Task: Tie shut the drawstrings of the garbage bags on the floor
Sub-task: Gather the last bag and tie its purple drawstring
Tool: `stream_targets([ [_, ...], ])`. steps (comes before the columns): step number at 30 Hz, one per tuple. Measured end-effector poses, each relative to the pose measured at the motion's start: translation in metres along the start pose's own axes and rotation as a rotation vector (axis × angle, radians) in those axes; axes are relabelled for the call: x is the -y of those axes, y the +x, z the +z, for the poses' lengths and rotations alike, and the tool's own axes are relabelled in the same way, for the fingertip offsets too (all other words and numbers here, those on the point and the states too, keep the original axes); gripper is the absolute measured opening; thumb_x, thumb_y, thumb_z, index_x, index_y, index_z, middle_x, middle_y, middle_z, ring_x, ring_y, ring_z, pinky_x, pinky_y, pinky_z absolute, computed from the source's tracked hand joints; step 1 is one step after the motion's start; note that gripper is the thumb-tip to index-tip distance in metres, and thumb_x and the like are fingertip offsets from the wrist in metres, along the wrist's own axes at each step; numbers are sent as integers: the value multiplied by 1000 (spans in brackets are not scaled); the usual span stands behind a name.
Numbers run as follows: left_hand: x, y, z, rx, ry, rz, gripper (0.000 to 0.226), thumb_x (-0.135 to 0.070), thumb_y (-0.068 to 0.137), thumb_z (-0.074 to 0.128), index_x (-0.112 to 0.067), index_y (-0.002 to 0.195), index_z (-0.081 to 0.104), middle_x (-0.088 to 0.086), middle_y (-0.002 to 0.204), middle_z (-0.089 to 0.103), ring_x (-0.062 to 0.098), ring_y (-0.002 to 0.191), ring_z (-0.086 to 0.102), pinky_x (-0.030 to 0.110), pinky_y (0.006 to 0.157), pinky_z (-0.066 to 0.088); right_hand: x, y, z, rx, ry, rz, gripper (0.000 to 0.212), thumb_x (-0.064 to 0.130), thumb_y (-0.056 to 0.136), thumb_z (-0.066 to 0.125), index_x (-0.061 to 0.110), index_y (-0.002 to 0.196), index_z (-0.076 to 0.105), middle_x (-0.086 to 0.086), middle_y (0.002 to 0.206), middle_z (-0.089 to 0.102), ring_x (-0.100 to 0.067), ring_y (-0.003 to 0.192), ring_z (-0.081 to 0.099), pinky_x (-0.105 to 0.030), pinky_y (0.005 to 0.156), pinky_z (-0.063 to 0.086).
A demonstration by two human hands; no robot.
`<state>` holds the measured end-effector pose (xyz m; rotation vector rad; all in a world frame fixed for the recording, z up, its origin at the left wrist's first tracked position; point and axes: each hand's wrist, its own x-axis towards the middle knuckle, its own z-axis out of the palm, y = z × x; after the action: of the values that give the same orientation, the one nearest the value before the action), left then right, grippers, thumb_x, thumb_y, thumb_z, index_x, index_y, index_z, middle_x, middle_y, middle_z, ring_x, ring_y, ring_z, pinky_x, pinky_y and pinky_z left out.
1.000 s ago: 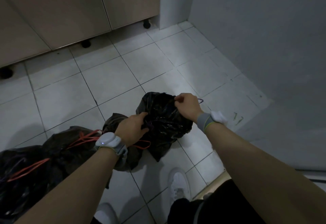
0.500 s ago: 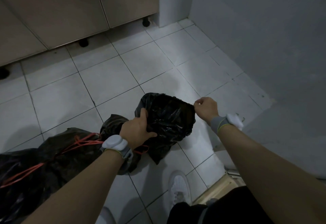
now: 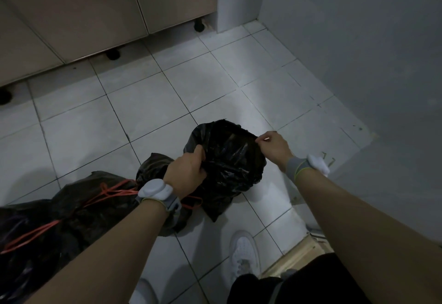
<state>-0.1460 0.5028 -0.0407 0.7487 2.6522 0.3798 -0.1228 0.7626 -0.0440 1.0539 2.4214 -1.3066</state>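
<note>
Left hand (image 3: 185, 172): fingers curled, thumb on top, gripping a bunched fold at the left rim of the small black garbage bag (image 3: 229, 160). Right hand (image 3: 272, 147): fingertips pressed together, pinching the bag's right rim; whether a drawstring lies in the pinch cannot be told. Bag: held between both hands, mouth stretched, lower end on the white tiled floor (image 3: 148, 117). Second black garbage bag (image 3: 71, 210): on the floor at left, orange drawstring (image 3: 114, 192) loose across it. White wrist devices on both wrists. White shoe (image 3: 244, 256) near the bag. Beige cabinets (image 3: 95, 12) behind.
</note>
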Motion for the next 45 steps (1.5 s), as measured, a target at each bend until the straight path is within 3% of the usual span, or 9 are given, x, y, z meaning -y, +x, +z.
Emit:
stream_targets([
  [5,2,2,-10,-23,-48,-15,19,-14,99,56,-6,114,65,14,99,70,34,95,65,47,82,54,0,1,3,-30,49,-38,26,13,92,62,9,116,72,-9,117,71,-24,112,65,-35,106,49],
  [9,6,4,-18,-77,-102,29,18,-14,101,60,-10,108,77,8,105,76,29,99,70,44,90,55,1,0,0,-90,72,-82,21,5,91,65,5,107,77,-13,105,76,-22,100,70,-24,94,50],
  [16,3,5,-36,-175,-341,-64,11,-12,95,74,-12,101,82,5,89,79,21,82,74,30,86,59,13,-7,-10,-84,206,-114,12,-4,80,75,4,89,79,-18,88,77,-31,85,74,-36,87,60],
  [20,-5,4,-47,-200,-580,-171,6,-13,94,75,-13,96,81,6,74,77,13,63,70,15,63,55,25,-14,-11,-69,180,-175,11,0,75,82,8,81,76,-15,75,76,-16,66,68,-23,70,53],
  [25,-14,2,-57,-203,-773,-140,12,-15,92,78,-11,103,83,7,84,80,14,74,74,14,70,58,44,-22,-9,-123,162,-234,32,9,73,87,11,91,61,-9,72,74,-16,70,67,-3,55,42],
  [34,-29,3,-64,-406,-723,-3,9,-21,93,77,-20,99,84,-7,95,76,10,94,71,36,86,59,70,-40,-13,-56,179,-266,54,18,74,88,10,117,56,-9,80,77,-24,81,74,-32,81,58],
  [40,-36,4,-67,-521,-670,49,10,-22,96,70,-30,95,75,-17,100,73,6,108,63,25,94,50,81,-50,-16,8,207,-278,42,16,74,89,7,108,66,-9,77,78,-21,76,74,-42,88,60],
  [42,-37,6,-65,-501,-810,38,8,-19,99,66,-25,95,69,-11,105,74,4,118,65,20,102,51,86,-54,-16,19,218,-289,42,18,74,89,9,107,66,-6,75,78,-16,71,72,-41,87,60],
  [45,-37,11,-58,-424,-1076,-47,5,-16,103,59,-14,98,61,2,103,76,11,109,75,38,100,59,92,-59,-14,41,249,-284,43,18,73,89,9,109,66,-6,76,78,-19,75,74,-40,87,60],
])
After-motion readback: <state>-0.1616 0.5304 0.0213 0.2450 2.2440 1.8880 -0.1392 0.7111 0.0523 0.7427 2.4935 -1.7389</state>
